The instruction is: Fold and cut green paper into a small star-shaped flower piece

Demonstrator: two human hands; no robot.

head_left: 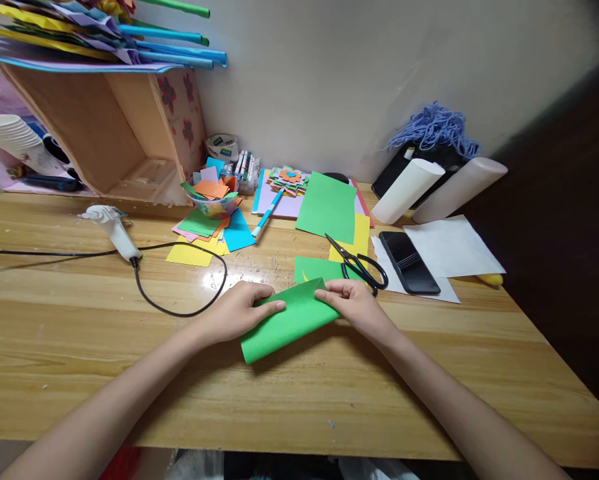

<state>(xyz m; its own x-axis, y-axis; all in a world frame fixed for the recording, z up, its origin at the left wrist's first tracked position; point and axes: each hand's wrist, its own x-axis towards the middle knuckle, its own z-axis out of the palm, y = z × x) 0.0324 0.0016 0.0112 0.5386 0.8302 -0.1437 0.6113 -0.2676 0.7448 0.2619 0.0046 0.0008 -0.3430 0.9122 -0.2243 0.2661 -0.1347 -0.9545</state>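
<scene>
A sheet of green paper (pixel 292 325), bent over along its lower side, is held up a little above the wooden table. My left hand (pixel 242 308) grips its left side, thumb on top and the other fingers mostly behind. At the upper right corner my right hand (pixel 352 303) pinches the paper between thumb and fingers. Just beyond that hand lie black-handled scissors (pixel 356 261), blades pointing up and left. They rest partly on another green piece (pixel 316 268) and on yellow paper (pixel 363 233).
A white glue gun (pixel 113 233) with a looping black cord lies left. A bowl of paper scraps (pixel 212 193), a blue paper stick (pixel 268 213) and a layered paper flower (pixel 288 179) are behind. On the right are a black phone (pixel 409 262) and white rolls (pixel 409 190).
</scene>
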